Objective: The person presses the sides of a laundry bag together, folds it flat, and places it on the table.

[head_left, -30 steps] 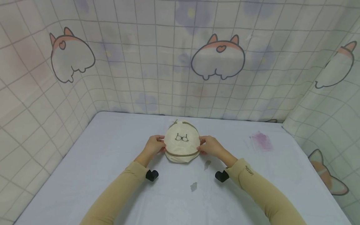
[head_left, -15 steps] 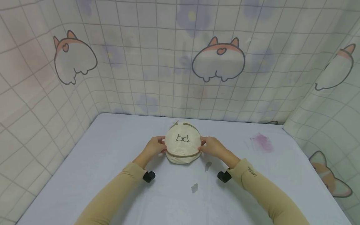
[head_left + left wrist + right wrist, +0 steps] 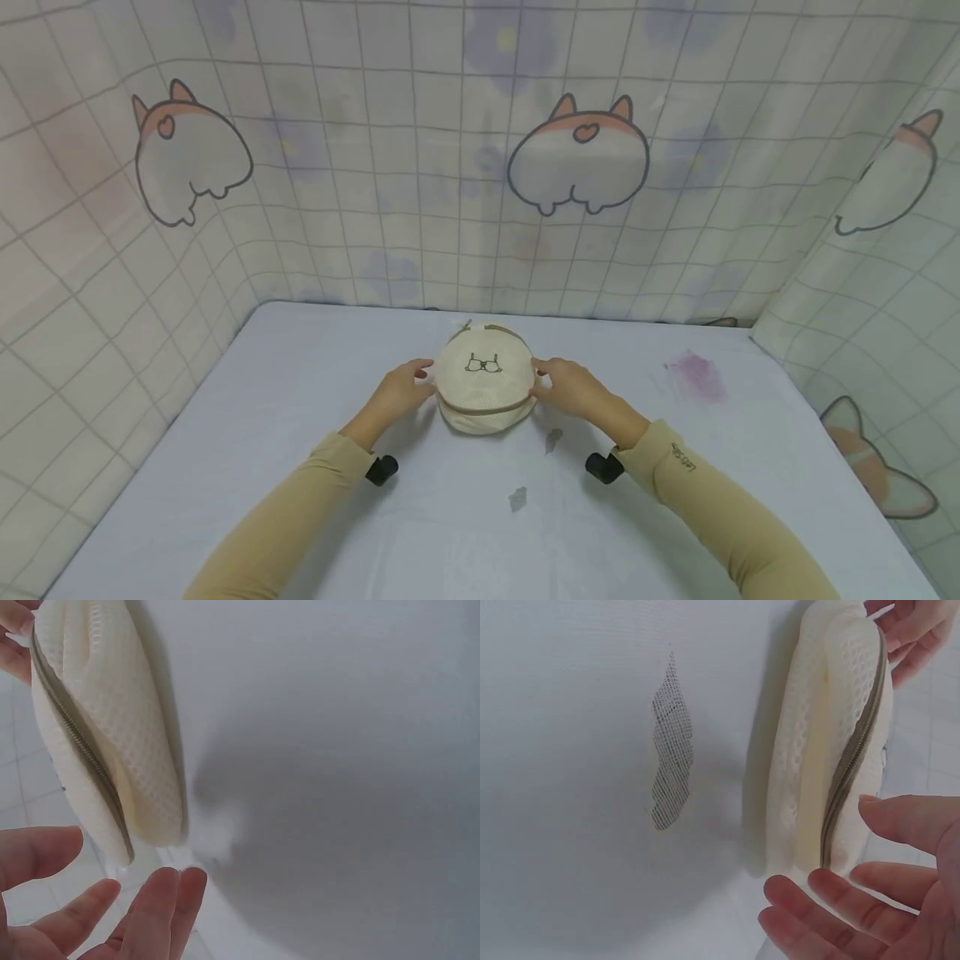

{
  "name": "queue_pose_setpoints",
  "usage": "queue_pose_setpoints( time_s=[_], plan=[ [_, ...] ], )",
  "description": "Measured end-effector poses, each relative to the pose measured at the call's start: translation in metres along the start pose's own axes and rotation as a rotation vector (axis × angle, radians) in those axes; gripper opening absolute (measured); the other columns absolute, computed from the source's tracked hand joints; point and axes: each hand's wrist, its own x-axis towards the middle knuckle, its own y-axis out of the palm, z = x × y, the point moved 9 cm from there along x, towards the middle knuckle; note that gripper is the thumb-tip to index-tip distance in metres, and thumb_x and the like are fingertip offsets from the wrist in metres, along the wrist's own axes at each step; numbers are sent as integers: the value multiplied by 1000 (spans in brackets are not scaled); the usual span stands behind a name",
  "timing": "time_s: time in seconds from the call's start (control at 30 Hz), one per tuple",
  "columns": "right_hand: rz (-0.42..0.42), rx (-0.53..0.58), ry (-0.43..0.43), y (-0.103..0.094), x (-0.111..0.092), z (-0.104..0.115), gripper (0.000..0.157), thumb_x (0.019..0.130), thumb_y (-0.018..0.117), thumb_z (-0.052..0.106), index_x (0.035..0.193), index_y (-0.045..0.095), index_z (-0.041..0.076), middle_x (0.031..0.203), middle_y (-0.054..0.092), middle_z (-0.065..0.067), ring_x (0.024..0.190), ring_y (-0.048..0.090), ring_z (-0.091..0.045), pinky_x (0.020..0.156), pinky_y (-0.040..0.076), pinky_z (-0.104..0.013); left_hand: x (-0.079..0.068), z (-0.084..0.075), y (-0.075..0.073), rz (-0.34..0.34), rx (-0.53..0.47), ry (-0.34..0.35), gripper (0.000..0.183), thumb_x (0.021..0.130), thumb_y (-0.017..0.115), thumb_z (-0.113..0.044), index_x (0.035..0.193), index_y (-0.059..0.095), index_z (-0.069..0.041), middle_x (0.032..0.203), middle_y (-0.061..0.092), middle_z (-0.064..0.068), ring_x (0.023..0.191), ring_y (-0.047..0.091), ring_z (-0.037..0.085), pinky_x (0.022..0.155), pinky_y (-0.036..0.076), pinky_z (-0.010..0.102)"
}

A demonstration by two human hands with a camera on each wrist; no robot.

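A round cream mesh pouch [image 3: 486, 392] with a brown zipper band and a small bra drawing lies flat at the table's middle. My left hand [image 3: 399, 390] is at its left edge and my right hand [image 3: 570, 385] at its right edge. In the left wrist view my left hand [image 3: 90, 915] has its fingers spread, a small gap away from the pouch [image 3: 105, 735]. The right wrist view shows my right hand [image 3: 877, 900] with straight fingers close beside the pouch [image 3: 817, 750], along its zipper [image 3: 855, 757]. Neither hand grips it.
The pale lavender table cover [image 3: 300, 467] carries a pink stain [image 3: 697, 375] at the right and two grey marks [image 3: 516, 498] in front of the pouch. Tiled curtains with cartoon prints [image 3: 570, 158] close off the back and both sides.
Both hands have let go of the pouch's sides and opened, drawing slightly outward. The pouch stays where it was.
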Motion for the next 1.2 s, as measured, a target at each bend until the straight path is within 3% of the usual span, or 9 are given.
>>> queue_pose_setpoints(
  time_s=[0.17, 0.4, 0.6, 0.77, 0.97, 1.2],
  plan=[
    [-39, 7, -38, -7, -1, 7, 57, 91, 61, 27, 139, 42, 3, 129, 51, -17, 114, 52, -31, 90, 45, -44, -1, -14, -8, -38, 14, 77, 53, 92, 56, -20, 140, 40, -7, 134, 47, 18, 119, 47, 36, 94, 41, 49],
    [-98, -18, -99, -14, -1, 23, 56, 90, 62, 26, 139, 43, 5, 133, 47, -16, 121, 46, -32, 99, 38, -44, -6, -41, -10, -97, 79, 226, 54, 95, 53, -28, 142, 36, -10, 144, 34, 16, 132, 31, 32, 106, 26, 46],
    [-124, 4, -137, -13, 1, 31, 55, 90, 62, 24, 138, 44, 5, 135, 46, -15, 122, 44, -31, 100, 37, -44, -10, -51, -7, -138, 188, 334, 54, 97, 48, -34, 144, 34, -13, 147, 30, 14, 133, 29, 32, 105, 28, 48],
    [-128, -60, -163, -6, 5, 37, 55, 91, 61, 26, 138, 43, 4, 139, 42, -14, 124, 43, -31, 100, 38, -42, -11, -53, -5, -177, 315, 403, 53, 97, 47, -35, 144, 34, -12, 148, 28, 13, 135, 24, 34, 101, 30, 54],
    [-127, -119, -129, 0, 10, 40, 56, 92, 59, 29, 140, 41, 7, 145, 36, -10, 133, 31, -31, 103, 33, -45, -8, -49, 3, -185, 460, 417, 54, 97, 45, -38, 144, 35, -15, 149, 27, 10, 136, 21, 34, 99, 29, 60],
    [-95, -177, -134, 5, 16, 43, 58, 93, 56, 31, 141, 38, 4, 147, 30, -14, 132, 27, -39, 100, 34, -51, 1, -44, 14, -113, 499, 330, 58, 97, 40, -44, 148, 27, -18, 153, 17, 8, 139, 10, 33, 101, 21, 64]
  ],
)
